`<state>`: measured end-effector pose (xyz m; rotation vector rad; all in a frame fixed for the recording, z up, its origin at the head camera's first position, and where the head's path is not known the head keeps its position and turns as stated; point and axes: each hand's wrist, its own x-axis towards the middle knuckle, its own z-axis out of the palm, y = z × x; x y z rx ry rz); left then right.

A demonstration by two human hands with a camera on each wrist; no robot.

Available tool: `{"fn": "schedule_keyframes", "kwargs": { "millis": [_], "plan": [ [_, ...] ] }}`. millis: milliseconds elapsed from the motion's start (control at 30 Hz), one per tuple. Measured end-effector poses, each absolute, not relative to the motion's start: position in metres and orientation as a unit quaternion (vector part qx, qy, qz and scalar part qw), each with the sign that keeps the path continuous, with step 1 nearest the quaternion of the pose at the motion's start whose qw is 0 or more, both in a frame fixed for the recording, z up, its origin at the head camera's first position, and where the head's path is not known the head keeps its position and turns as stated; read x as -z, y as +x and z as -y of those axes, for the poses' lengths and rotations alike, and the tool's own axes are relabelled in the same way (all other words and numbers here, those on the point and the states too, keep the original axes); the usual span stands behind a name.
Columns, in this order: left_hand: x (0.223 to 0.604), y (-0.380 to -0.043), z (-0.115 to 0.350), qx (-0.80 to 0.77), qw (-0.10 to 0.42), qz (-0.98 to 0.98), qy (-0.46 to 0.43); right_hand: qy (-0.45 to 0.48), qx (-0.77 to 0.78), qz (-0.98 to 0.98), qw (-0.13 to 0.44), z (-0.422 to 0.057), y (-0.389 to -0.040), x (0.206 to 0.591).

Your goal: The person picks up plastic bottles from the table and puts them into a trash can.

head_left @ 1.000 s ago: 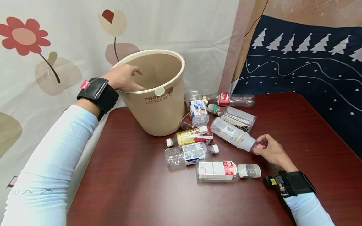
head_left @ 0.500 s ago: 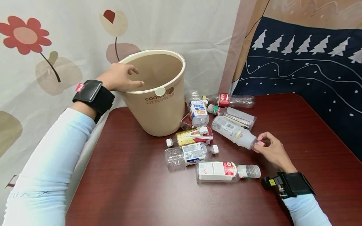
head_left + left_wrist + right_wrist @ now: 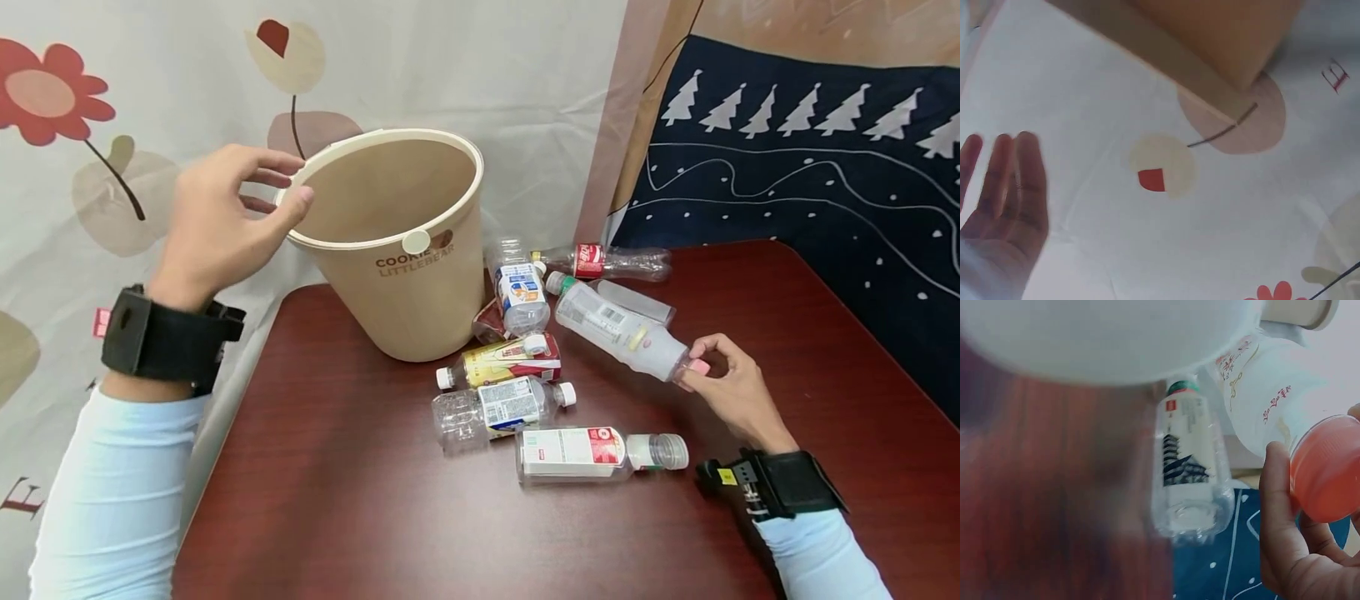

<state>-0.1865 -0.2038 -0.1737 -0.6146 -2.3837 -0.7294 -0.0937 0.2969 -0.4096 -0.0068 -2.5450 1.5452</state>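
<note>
My right hand pinches a whitish, frosted plastic bottle by its pink-capped neck end. In the right wrist view the translucent pink cap sits between the thumb and fingers. The bottle points away to the left and covers part of a clear bottle with a green-banded neck. My left hand is at the left side of a beige bucket, fingers loosely bent and holding nothing. The left wrist view shows those fingers apart from the bucket. What lies at the bucket's bottom is hidden.
On the dark red table lie several plastic bottles: a cola bottle, a blue-labelled one, a yellow-labelled one, a clear one and a red-and-white-labelled one. A printed curtain hangs behind.
My left hand has come off the bucket's rim and moved left. My right hand has raised the frosted bottle slightly, and it now overlaps the green-necked bottle more.
</note>
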Motion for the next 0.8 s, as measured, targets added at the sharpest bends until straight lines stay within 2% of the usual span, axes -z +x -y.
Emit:
{"fn": "schedule_keyframes", "kwargs": {
  "millis": [133,267,467,633,800],
  "plan": [
    [0.191,-0.172,0.203,0.352,0.353,0.819,-0.285,0.011,-0.515,0.852,0.092,-0.293,-0.094,0.4],
    [0.212,-0.165,0.199,0.471,0.377,0.728,-0.326,0.035,-0.517,0.85,0.1,-0.29,-0.092,0.391],
    [0.253,-0.156,0.187,0.601,0.349,0.608,-0.384,0.072,-0.522,0.845,0.093,-0.284,-0.09,0.378],
    [0.29,-0.152,0.179,0.611,0.308,0.603,-0.411,0.102,-0.535,0.835,0.075,-0.277,-0.087,0.368],
    [0.32,-0.148,0.169,0.61,0.246,0.621,-0.427,0.127,-0.562,0.815,0.067,-0.271,-0.085,0.362]
  ]
}}
